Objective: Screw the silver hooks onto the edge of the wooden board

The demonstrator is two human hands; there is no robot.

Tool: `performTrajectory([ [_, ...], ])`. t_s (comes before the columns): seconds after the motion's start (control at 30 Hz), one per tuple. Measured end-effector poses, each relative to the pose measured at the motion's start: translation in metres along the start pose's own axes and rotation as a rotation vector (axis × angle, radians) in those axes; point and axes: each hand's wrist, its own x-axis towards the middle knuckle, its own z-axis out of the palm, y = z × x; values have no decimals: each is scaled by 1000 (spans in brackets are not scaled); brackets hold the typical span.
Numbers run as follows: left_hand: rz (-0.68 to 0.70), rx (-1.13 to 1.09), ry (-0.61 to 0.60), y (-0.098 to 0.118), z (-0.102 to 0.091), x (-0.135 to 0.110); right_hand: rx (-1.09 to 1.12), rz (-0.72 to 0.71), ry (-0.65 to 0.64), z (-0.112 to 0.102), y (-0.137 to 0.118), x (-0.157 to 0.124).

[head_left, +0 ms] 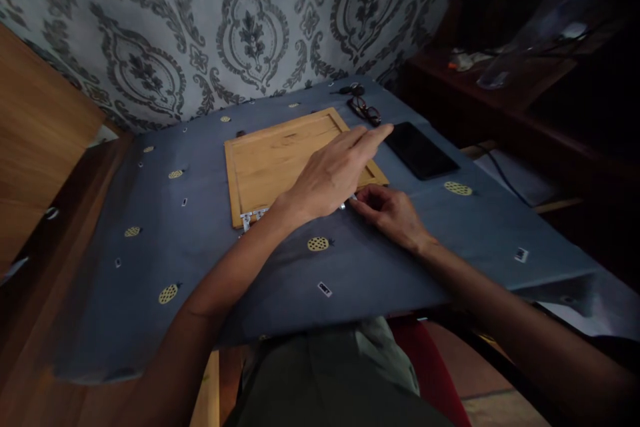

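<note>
A light wooden panel (270, 160) with a raised frame lies flat on a blue cloth with yellow pineapple prints (200, 260). Metal hinges (249, 217) sit at its near edge. My left hand (336, 170) hovers over the panel's right part, fingers stretched out towards the far right, holding nothing. My right hand (390, 210) rests on the cloth by the panel's near right corner, fingers pinched on a small metal piece (352, 198) I cannot make out.
A black phone (421, 150) lies right of the panel. Glasses (365, 109) and a dark small object (353, 89) lie at the far edge by the patterned wall. A dark wooden shelf (500, 100) stands to the right, and a wooden cabinet (35, 140) to the left.
</note>
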Motion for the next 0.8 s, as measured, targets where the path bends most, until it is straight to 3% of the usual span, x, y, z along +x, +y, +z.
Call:
performTrajectory([
  [0.23, 3, -90, 9, 2, -8, 0, -7, -6, 3, 0, 0, -1],
  [0.4, -14, -110, 90, -3, 0, 1, -13, -11, 17, 1, 0, 0],
  [0.8, 42, -41, 107, -2, 3, 3, 7, -20, 6, 1, 0, 0],
])
